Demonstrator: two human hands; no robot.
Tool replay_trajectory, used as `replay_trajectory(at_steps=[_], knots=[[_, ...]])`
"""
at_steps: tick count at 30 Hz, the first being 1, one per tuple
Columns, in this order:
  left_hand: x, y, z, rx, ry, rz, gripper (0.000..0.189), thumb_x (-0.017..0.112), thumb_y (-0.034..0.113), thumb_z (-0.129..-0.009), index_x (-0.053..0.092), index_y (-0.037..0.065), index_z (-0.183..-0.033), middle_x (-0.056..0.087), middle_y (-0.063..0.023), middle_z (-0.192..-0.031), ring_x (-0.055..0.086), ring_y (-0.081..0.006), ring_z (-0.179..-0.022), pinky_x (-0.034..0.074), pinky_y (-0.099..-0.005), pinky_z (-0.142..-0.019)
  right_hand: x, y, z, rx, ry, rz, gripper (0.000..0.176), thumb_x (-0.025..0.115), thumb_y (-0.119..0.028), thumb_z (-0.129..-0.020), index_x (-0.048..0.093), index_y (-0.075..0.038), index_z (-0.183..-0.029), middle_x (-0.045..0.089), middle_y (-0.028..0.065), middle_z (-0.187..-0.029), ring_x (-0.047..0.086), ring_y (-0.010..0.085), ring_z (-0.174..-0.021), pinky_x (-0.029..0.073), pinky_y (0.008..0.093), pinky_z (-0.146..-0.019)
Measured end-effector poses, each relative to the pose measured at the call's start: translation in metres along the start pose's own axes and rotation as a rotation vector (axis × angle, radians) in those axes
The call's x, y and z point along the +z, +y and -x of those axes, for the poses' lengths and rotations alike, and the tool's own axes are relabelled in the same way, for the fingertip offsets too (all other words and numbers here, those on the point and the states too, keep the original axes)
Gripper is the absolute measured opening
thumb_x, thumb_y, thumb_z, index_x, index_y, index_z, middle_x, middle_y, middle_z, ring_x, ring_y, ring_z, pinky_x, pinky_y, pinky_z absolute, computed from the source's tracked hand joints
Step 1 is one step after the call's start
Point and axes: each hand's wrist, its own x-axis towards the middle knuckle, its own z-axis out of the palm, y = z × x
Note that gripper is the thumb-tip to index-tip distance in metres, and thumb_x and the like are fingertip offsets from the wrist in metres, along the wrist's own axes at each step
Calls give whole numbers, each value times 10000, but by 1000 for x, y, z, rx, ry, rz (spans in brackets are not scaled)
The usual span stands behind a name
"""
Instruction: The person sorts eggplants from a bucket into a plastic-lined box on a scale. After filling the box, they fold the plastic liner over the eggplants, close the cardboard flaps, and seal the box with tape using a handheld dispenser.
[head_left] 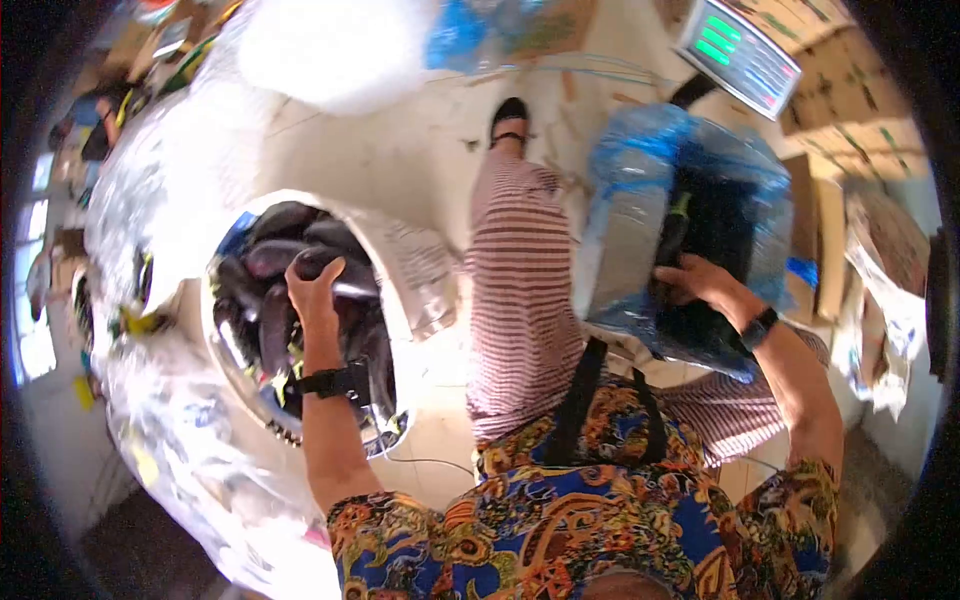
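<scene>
On the left stands a round white tub [212, 335] filled with dark purple eggplants [275, 335]. My left hand [316, 296] reaches into it, its fingers and thumb closed round an eggplant [318, 263] at the top of the pile. On the right is a box lined with blue plastic [628, 180]. Inside it, along the left wall, my right hand [706, 282] grips another eggplant [672, 238], whose green stem end points away from me. Some of the right fingers are hidden. The dark inside of the box shows little detail.
A scale with a lit green display [735, 55] stands beyond the box. Cardboard boxes [850, 95] are stacked at the far right. Clear plastic sheeting [165, 440] spreads round the tub's left side. My striped trouser leg [520, 290] lies between tub and box.
</scene>
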Motion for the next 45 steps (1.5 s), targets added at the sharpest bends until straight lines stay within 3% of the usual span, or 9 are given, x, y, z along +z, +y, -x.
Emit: replay_trajectory(at_steps=[11,15,17,22,29,36,38,43,45], knots=[[-139,21,-2,256,-49,580,636,736,234,-775,463,50,-1320,544,-146,-1263,498,-303,-1179,413,-498,-1013,-8,16,6,-97,136,517,612,580,-585,-866,698,12,-924,680,190,-830,657,290,-769,481,407,-689],[-45,135,88,258,-469,687,794,755,220,-703,411,28,-1393,506,-176,-1333,485,-358,-1236,358,-552,-1074,-32,-44,79,-371,225,659,417,589,-431,-926,641,-18,-903,575,91,-703,576,178,-684,428,344,-578],[11,158,113,287,-648,660,879,751,223,-706,322,9,-1442,499,-188,-1336,504,-363,-1218,385,-518,-1067,-47,-62,114,-475,120,74,550,515,-468,-963,515,-19,-1280,632,133,-1098,633,231,-944,531,362,-788],[171,209,187,253,-1097,495,826,752,87,-579,425,1,-1333,569,-151,-1193,570,-266,-1108,464,-361,-969,-35,-82,175,-869,-52,-125,728,614,-483,-892,368,-21,-1398,600,156,-1203,590,239,-1095,506,357,-916],[281,218,245,-82,-1433,510,705,787,39,-702,436,-22,-1310,583,-130,-1180,578,-216,-1095,454,-345,-972,-21,-34,173,-603,226,-173,803,846,-256,-698,394,-32,-1322,647,113,-1070,629,249,-975,493,386,-887],[301,194,275,641,-1389,242,796,798,-5,-645,436,82,-1348,557,-144,-1243,539,-285,-1197,440,-374,-1006,-55,-4,126,-1084,988,530,690,728,-130,-729,405,-52,-1334,550,209,-1238,530,402,-1146,415,463,-982],[306,177,283,1410,-1131,41,800,772,-40,-576,477,71,-1312,523,-158,-1283,489,-353,-1244,415,-416,-1027,-61,6,110,-1029,1020,560,670,693,-108,-723,422,-54,-1333,496,208,-1303,463,388,-1232,372,469,-1025],[323,113,292,1694,-1200,-271,565,709,83,-711,537,67,-1249,544,-170,-1255,522,-379,-1154,457,-451,-930,-68,28,96,-629,856,658,516,670,-163,-781,499,-31,-1250,541,213,-1220,516,422,-1116,431,471,-940],[320,105,288,1301,-1819,-697,395,656,137,-806,586,66,-1188,610,-175,-1171,577,-363,-1111,472,-422,-926,-71,41,97,-563,676,645,402,671,-174,-800,541,-19,-1148,618,219,-1012,582,425,-961,461,487,-826]])
